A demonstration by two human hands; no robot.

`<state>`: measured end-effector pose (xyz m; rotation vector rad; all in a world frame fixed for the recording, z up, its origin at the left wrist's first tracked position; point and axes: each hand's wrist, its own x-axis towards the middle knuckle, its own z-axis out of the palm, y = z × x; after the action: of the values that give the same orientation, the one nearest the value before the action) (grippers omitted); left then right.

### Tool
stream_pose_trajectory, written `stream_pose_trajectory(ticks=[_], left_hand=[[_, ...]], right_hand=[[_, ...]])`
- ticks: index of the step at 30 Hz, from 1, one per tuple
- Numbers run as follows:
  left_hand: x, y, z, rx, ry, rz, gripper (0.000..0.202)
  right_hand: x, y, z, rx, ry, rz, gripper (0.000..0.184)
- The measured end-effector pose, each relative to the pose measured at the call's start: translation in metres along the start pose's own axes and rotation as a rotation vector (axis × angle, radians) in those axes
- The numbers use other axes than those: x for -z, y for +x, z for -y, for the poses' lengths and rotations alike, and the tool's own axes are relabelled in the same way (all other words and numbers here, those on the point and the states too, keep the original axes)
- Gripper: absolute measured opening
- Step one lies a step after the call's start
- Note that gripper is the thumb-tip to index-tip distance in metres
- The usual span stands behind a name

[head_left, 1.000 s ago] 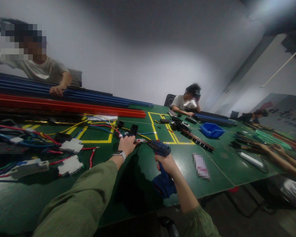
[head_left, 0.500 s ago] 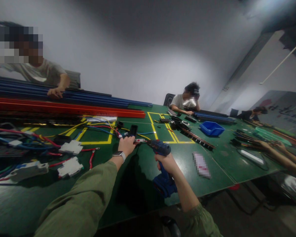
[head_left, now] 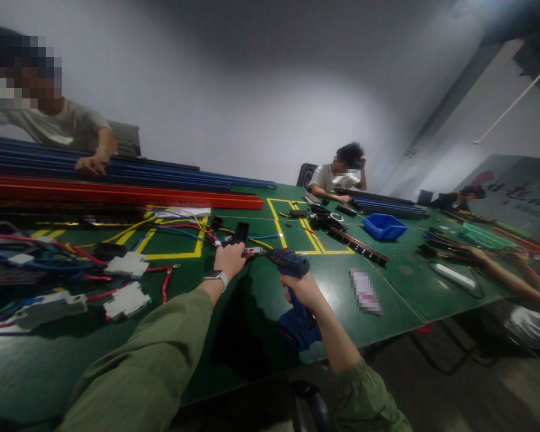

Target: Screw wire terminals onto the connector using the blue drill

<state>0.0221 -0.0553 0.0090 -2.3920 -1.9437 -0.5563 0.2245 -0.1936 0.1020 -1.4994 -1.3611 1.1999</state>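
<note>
My right hand [head_left: 303, 289] is wrapped round the grip of a blue cordless drill [head_left: 297, 324], whose chuck points left. At the drill's tip sits a small pale piece with red marks [head_left: 253, 250]. My left hand [head_left: 230, 259], with a watch on the wrist, has its fingers closed on a black box-like part [head_left: 242, 233] beside that piece. Thin coloured wires [head_left: 213, 238] run up to the part from the left. Exactly how the fingers grip it is partly hidden.
Circuit breakers [head_left: 126, 264] with red cables lie at left. Behind them are orange rails [head_left: 198, 198] and blue rails [head_left: 162, 171]. A blue bin [head_left: 384, 227] and a blurred-out pale object [head_left: 364, 291] are at right. Co-workers sit across the green table [head_left: 270, 372] and at right.
The view has shifted slightly, so most things sit a little higher and further left. The far co-worker's raised hand and head have moved. Both my hands keep their grip.
</note>
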Motion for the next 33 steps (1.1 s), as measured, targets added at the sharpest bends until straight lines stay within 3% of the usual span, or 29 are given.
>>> stream_pose_trajectory(ticks=[33], left_hand=[[-0.0027, 0.0013, 0.0018, -0.007, -0.014, 0.010, 0.046]], right_hand=[[0.0000, -0.0002, -0.0004, -0.007, -0.031, 0.000, 0.008]])
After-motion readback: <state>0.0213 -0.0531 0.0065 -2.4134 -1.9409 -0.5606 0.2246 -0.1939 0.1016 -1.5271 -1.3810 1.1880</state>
